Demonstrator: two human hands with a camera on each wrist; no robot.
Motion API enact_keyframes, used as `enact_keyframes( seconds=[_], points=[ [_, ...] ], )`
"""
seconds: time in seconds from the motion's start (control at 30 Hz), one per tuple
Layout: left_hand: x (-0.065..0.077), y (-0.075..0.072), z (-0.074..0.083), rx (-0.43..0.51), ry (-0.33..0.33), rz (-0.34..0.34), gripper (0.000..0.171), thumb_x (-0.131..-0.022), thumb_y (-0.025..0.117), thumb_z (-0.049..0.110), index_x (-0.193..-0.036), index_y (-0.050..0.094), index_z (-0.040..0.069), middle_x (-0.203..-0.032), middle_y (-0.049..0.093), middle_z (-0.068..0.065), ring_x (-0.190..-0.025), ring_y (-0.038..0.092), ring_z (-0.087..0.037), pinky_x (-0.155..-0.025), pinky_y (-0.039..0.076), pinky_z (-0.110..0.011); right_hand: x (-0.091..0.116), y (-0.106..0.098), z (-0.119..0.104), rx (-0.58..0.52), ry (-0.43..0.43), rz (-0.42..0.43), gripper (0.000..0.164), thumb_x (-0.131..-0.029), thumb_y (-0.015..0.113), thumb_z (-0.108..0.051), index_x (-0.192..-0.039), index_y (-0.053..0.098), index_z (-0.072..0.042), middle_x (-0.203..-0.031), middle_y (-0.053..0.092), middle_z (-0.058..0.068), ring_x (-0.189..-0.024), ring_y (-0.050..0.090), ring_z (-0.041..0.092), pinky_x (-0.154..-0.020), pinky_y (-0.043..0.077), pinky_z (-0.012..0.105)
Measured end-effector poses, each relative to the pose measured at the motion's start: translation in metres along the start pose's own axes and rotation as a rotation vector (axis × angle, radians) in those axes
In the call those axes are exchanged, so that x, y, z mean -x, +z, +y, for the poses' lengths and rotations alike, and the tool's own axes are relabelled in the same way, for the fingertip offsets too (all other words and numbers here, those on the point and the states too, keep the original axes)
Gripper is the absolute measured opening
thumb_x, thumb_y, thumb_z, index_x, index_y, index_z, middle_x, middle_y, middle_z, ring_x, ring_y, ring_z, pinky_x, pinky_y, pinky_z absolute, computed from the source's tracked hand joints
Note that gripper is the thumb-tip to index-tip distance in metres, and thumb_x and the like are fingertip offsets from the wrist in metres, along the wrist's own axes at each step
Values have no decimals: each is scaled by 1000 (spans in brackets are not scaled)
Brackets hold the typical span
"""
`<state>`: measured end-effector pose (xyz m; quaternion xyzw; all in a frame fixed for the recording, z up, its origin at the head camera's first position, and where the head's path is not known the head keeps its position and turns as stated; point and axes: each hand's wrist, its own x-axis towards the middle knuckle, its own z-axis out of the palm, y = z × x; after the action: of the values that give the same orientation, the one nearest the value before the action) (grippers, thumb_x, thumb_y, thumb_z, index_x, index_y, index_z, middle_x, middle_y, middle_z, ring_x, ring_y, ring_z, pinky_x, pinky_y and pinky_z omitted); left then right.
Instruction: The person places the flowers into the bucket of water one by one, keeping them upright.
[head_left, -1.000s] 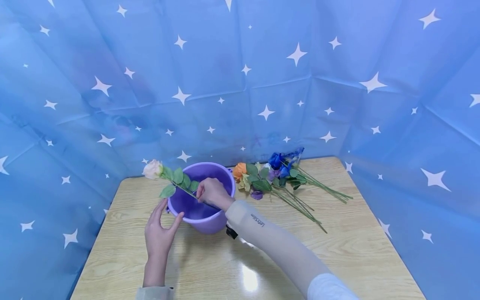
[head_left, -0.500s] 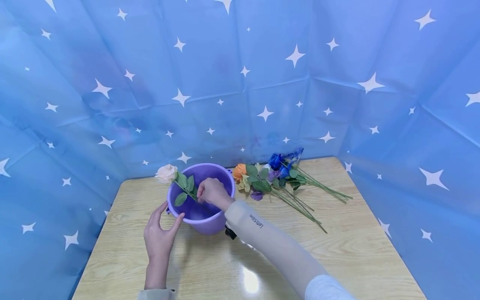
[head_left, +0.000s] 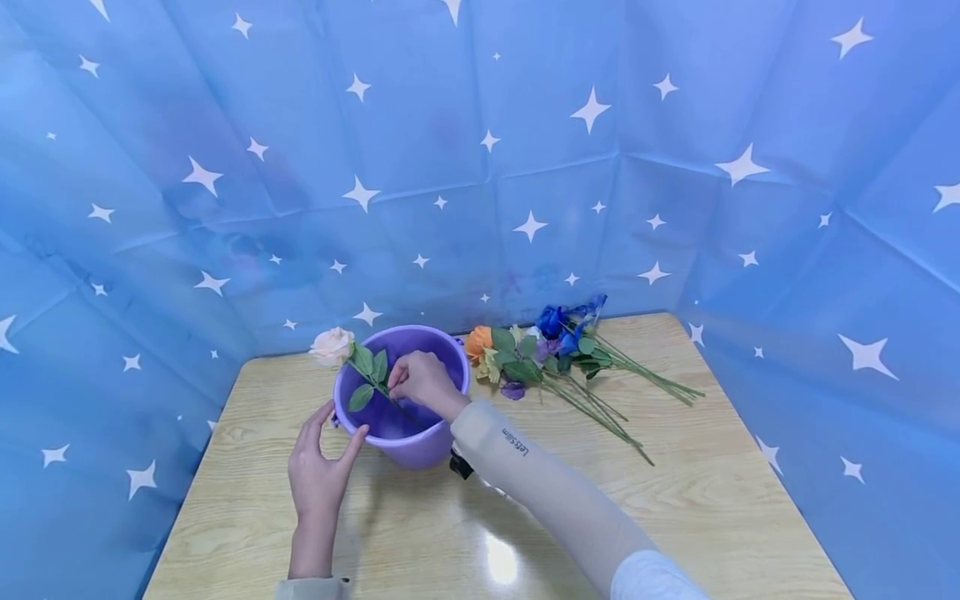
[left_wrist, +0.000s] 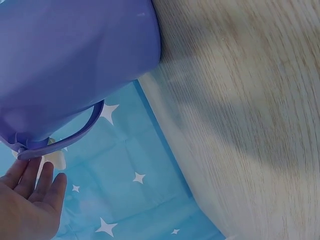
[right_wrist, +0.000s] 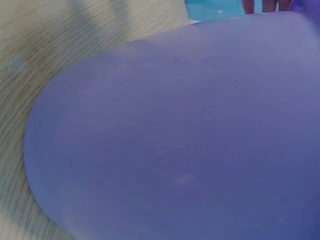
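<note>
A purple bucket stands upright on the table, its mouth facing up. My right hand reaches over the mouth and pinches the stem of a pale pink rose. The rose leans left, its bloom beyond the left rim, its leaves over the opening and its lower stem inside the bucket. My left hand is at the bucket's near left rim, thumb and fingers spread. In the left wrist view the fingers are nearly straight, fingertips right at the bucket's handle.
Right of the bucket lie several flowers: an orange rose, purple blooms and blue roses, their stems pointing toward the front right. A starred blue cloth hangs behind and beside the wooden table.
The rose has moved right and lower, its leaves now over the bucket's mouth. The right hand has shifted slightly left along the stem. The left hand has stayed at the rim.
</note>
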<state>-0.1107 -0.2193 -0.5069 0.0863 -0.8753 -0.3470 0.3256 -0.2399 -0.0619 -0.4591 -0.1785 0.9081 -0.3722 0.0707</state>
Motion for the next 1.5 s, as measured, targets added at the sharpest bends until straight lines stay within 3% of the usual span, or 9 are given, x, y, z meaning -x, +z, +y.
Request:
enact_keyframes(
  seconds=[0.2, 0.5, 1.03, 1.33, 1.5],
  points=[
    [-1, 0, 2, -1, 12, -29, 65, -80, 83, 28, -136, 60, 6, -136, 63, -16, -125, 58, -38, -108, 47, -54, 0, -5, -2, -119, -71, 65, 9, -80, 83, -14, -82, 74, -14, -82, 76, -3, -72, 66, 4, -66, 54, 12],
    [6, 0, 9, -40, -38, -134, 90, -74, 86, 39, -147, 46, 7, -152, 48, -14, -136, 48, -39, -109, 45, -57, 8, -25, 1, -239, -105, 109, 8, -82, 81, -10, -87, 75, -10, -89, 77, 5, -83, 73, 15, -72, 57, 15],
    [7, 3, 5, 1, -26, -132, 98, -70, 89, 36, -151, 41, 8, -154, 45, -12, -140, 44, -37, -114, 42, -55, 13, -65, 24, -323, -65, 166, 10, -84, 80, -11, -93, 76, -10, -94, 78, 7, -87, 73, 19, -77, 61, 24],
    [6, 3, 4, 1, -24, -133, 96, -70, 89, 36, -150, 42, 8, -154, 45, -12, -139, 45, -36, -113, 42, -55, 9, -77, 39, -359, -51, 214, 11, -83, 79, -9, -93, 76, -7, -94, 78, 9, -85, 73, 18, -77, 61, 23],
    [7, 4, 4, 0, -21, -126, 97, -70, 89, 35, -150, 42, 7, -154, 45, -11, -139, 45, -35, -114, 41, -54, 10, -87, 46, -322, -33, 234, 10, -84, 79, -12, -93, 76, -10, -93, 78, 7, -84, 73, 18, -75, 61, 26]
  ],
)
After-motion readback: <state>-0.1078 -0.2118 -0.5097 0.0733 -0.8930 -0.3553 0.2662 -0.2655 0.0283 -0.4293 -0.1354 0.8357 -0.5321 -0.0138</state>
